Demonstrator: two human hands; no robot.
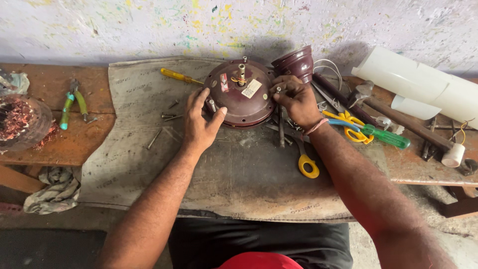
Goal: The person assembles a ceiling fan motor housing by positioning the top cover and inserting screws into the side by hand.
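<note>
Sat at bench edge. Left hand (pixel 200 121) spread, braced flat against the maroon fan motor housing (pixel 240 94) on grey cloth (pixel 239 174). Right hand (pixel 295 98) pinched a small bolt (pixel 278 90) at its rim. Best kept upright, housing steadied, loose screws (pixel 169 117) within reach.

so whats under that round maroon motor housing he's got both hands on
The maroon motor housing rests on a grey printed cloth spread over the wooden bench. Whatever lies directly beneath it is covered by the housing itself.
</note>
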